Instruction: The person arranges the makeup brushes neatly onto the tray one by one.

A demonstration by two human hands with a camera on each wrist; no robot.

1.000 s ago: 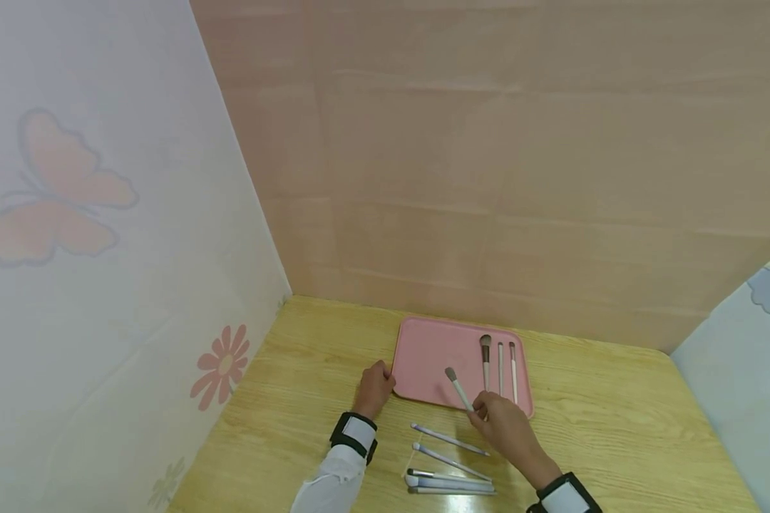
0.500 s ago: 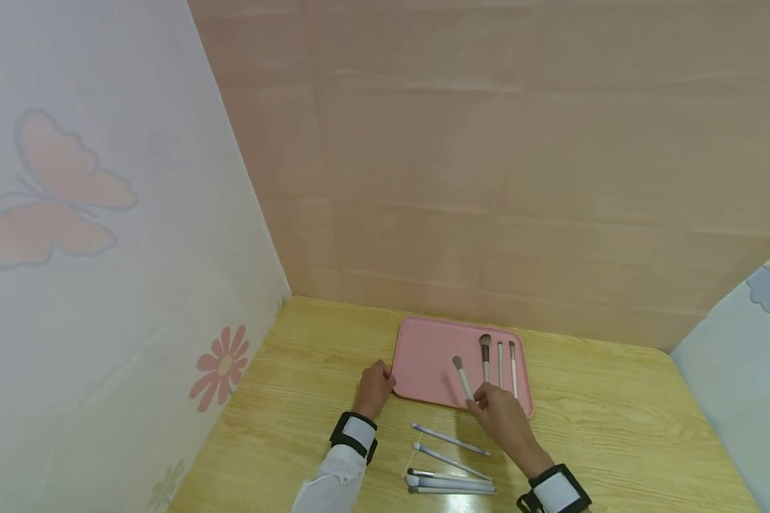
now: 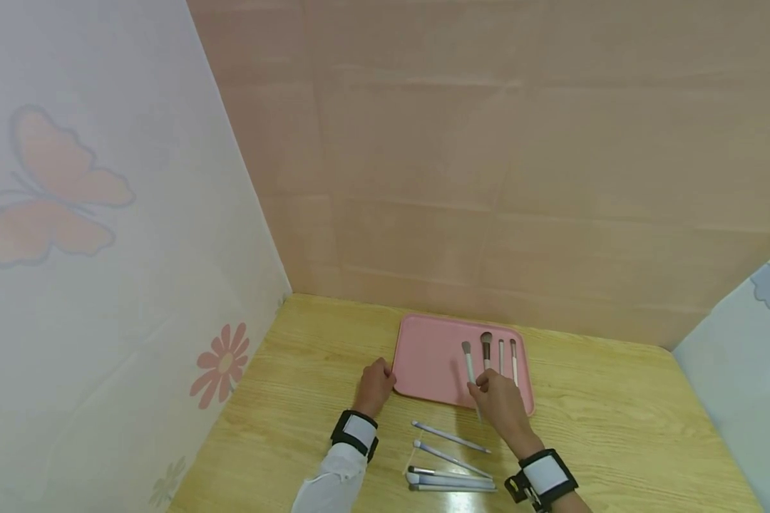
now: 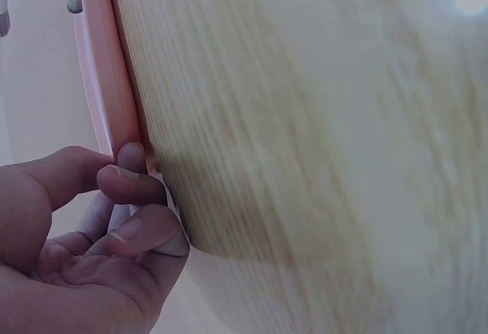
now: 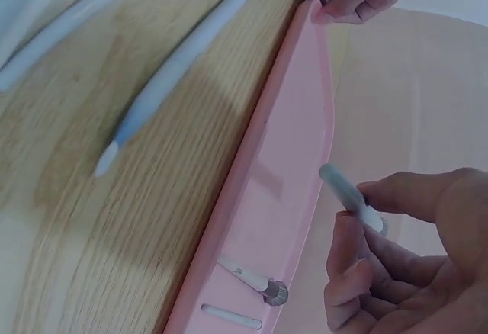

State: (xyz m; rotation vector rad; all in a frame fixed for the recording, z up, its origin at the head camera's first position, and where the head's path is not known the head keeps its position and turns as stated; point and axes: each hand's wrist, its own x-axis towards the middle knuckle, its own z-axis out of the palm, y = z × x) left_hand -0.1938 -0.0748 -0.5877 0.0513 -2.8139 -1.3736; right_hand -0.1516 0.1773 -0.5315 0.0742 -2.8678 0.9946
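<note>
My right hand (image 3: 502,405) pinches a makeup brush (image 3: 469,363) by its pale handle, bristles pointing away, above the pink tray (image 3: 423,360). In the right wrist view, thumb and fingertips meet around the brush (image 5: 345,191), which is apart from the tray. My left hand (image 3: 375,388) grips the tray's near left corner; in the left wrist view thumb and forefinger pinch the rim (image 4: 118,113). On the tray's right side lie a large dark-bristled brush (image 3: 486,348) and two slimmer brushes, one thin (image 3: 501,356) and one at the far right (image 3: 514,360), their lower ends partly hidden by my right hand.
Nearer me on the wooden table (image 3: 616,420) lie several more brushes: one slanted brush (image 3: 450,436), another slanted brush (image 3: 452,458) below it, and a close bunch (image 3: 452,483). A tan backdrop (image 3: 423,178) stands behind the tray, a patterned wall (image 3: 135,320) at left.
My right hand has moved away from me, carrying the brush farther over the tray beside the large brush. The brush has turned more upright in view. My left hand stays at the tray corner.
</note>
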